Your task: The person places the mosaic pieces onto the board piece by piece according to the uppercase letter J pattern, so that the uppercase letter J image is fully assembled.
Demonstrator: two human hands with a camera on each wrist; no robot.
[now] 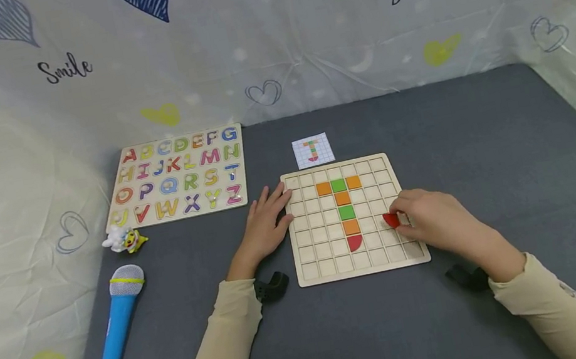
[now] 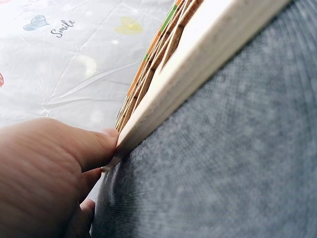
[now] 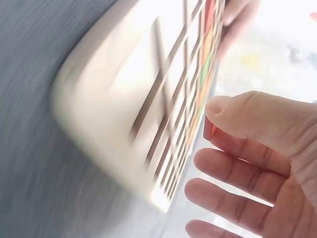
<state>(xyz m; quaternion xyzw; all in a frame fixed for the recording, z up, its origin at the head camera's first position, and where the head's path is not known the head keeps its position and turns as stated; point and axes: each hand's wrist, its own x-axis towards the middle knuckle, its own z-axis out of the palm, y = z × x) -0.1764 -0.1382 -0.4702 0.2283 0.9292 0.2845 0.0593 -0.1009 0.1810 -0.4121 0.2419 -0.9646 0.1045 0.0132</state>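
Observation:
A wooden grid board (image 1: 326,268) lies on the table with orange squares (image 1: 342,198), green squares (image 1: 347,213) and a red quarter-round piece (image 1: 354,242) set in its cells. My left hand (image 1: 262,228) rests along the board's left edge, fingers fairly straight and thumb touching the rim. Over the right side of the board, my right hand (image 1: 437,218) pinches another red curved piece (image 1: 391,220). From the right wrist, that red piece (image 3: 208,130) shows between thumb and index finger, mostly covered. Behind the board lies a small picture card (image 1: 322,149) with a J-like coloured pattern.
An alphabet puzzle board (image 1: 188,216) lies at the back left. Small toy figures (image 1: 132,240) sit by its front corner, and a blue toy microphone (image 1: 119,334) lies nearer the front. A printed curtain (image 1: 220,45) hangs behind the grey table (image 1: 490,158).

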